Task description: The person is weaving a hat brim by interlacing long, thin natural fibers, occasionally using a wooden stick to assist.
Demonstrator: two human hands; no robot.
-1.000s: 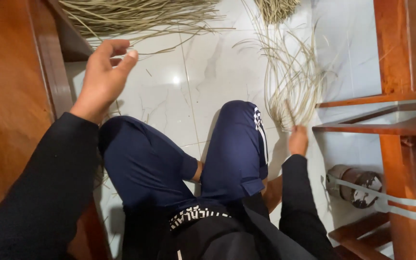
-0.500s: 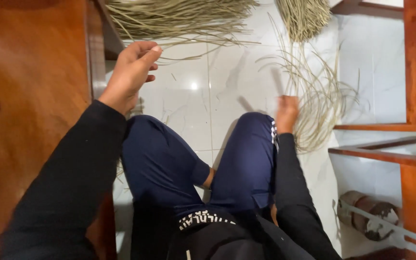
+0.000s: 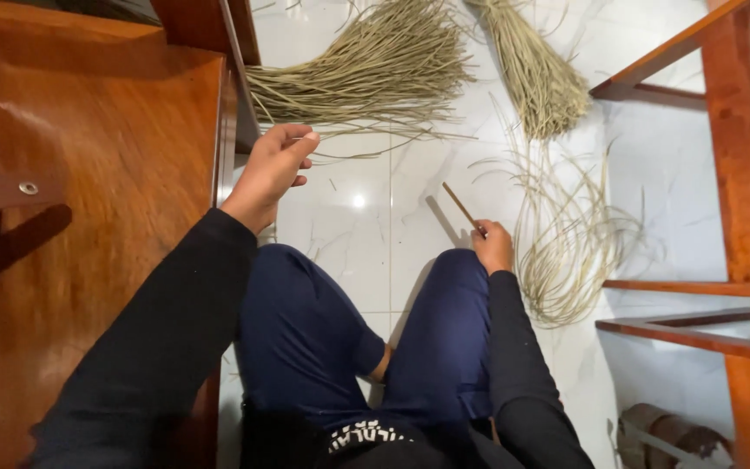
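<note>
In the head view, the person sat with both knees bent over a white tiled floor, in dark blue trousers and black sleeves. The right hand was low beside the right knee, closed around the lower end of a thin brown stick, which pointed up and to the left, above the floor. The left hand was raised near the edge of a brown wooden board on the left side; its fingers were curled together at the tips, and a thin pale fibre seemed to be pinched between them, but I could not tell this for sure. At the top edge of the floor lay a wide bundle of dried grass stalks, and beside it, more to the right, a second narrower bundle. Loose curved strands lay on the floor just right of the right hand. A wooden frame stood at the right side.
</note>
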